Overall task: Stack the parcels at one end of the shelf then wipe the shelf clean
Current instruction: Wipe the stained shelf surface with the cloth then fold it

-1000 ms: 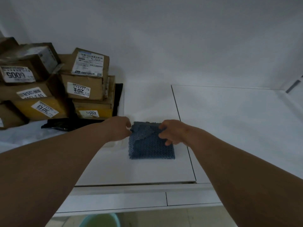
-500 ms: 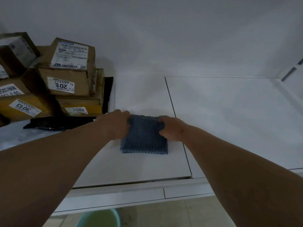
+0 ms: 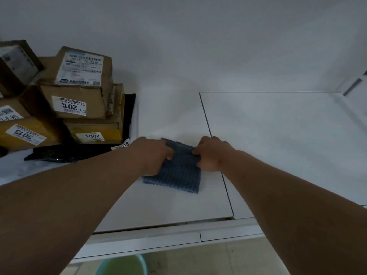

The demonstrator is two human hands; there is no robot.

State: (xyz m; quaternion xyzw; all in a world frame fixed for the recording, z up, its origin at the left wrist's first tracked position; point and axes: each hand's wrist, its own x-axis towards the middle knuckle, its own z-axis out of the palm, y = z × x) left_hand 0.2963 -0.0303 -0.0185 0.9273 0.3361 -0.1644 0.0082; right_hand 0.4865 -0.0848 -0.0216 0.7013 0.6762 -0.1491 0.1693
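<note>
A folded blue cloth (image 3: 178,175) lies on the white shelf (image 3: 278,145) near its front edge. My left hand (image 3: 153,155) grips the cloth's left side and my right hand (image 3: 210,153) grips its right side, both pressing it onto the shelf. Brown cardboard parcels (image 3: 79,92) with white labels are stacked at the shelf's left end, on top of flat black bags (image 3: 65,153).
The back wall rises straight behind the shelf. A seam (image 3: 216,155) between two shelf boards runs front to back just right of the cloth. Below the front edge, a light green bucket (image 3: 121,264) stands on the floor.
Both hands shifted their hold on the cloth, which is now flatter and turned slightly. The view moved a little, so the parcels sit differently in frame.
</note>
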